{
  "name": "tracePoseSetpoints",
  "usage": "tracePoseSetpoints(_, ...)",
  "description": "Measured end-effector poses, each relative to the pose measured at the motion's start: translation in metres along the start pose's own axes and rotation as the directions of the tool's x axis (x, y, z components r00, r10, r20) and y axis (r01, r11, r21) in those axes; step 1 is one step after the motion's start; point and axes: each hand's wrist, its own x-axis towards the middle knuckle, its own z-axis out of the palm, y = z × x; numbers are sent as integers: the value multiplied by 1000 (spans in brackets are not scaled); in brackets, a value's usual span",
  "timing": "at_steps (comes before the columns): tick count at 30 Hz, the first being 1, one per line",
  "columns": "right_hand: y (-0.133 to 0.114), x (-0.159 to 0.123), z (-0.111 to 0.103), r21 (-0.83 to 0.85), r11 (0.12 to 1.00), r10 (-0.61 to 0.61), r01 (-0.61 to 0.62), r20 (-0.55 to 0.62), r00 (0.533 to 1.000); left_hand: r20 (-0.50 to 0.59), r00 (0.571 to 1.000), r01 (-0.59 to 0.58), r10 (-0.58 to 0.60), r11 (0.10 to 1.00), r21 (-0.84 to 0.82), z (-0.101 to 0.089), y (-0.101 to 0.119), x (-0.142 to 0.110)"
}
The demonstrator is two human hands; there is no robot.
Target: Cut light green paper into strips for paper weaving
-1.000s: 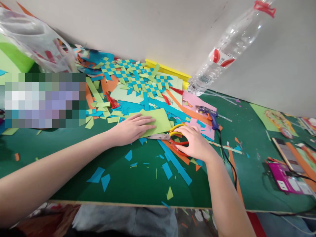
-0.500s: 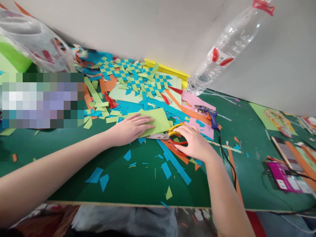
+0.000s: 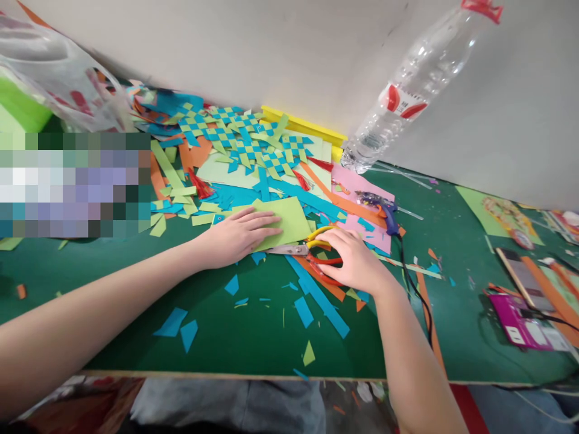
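My left hand (image 3: pixel 239 236) lies flat with its fingers stretched out on a light green sheet of paper (image 3: pixel 292 223). The hand hides part of that sheet. My right hand (image 3: pixel 355 258) is on the scissors (image 3: pixel 296 248), its fingers at the yellow handle and its thumb by the red one. Their metal blades point left along the sheet's near edge, and the tips are hidden near my left hand. Just beyond the sheet lie woven blue and green paper pieces (image 3: pixel 246 141). Blue paper strips (image 3: pixel 323 301) are scattered below the scissors.
Behind my right hand a purple glue gun (image 3: pixel 389 218) rests on pink paper, its black cord running toward me. A large clear bottle (image 3: pixel 407 90) stands by the wall. A phone (image 3: pixel 525 277) and a magenta packet (image 3: pixel 515 322) lie at right; a plastic bag (image 3: pixel 58 72) is at far left.
The view has shifted very slightly. Both hands, the green sheet and the scissors otherwise keep their places.
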Motion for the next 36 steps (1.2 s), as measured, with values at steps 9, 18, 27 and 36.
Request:
tracePoseSetpoints(9,1,-1,-1,20,1000,-1,1,11,1000,14,1000,7,-7,1000,-2,-1,0,1)
tracePoseSetpoints(18,-4,1,0,15,1000,-15,15,-21,1000,-16,1000,0,-1,999,-36,0,-1,1)
tracePoseSetpoints(27,-2,0,-2,15,999,-32,32,13,999,7,1000,-2,2,1000,-11,-1,-1,1)
tracePoseSetpoints(36,-3,0,-3,33,999,-22,22,-12,1000,-105,993,46,-44,999,19,-4,3,2)
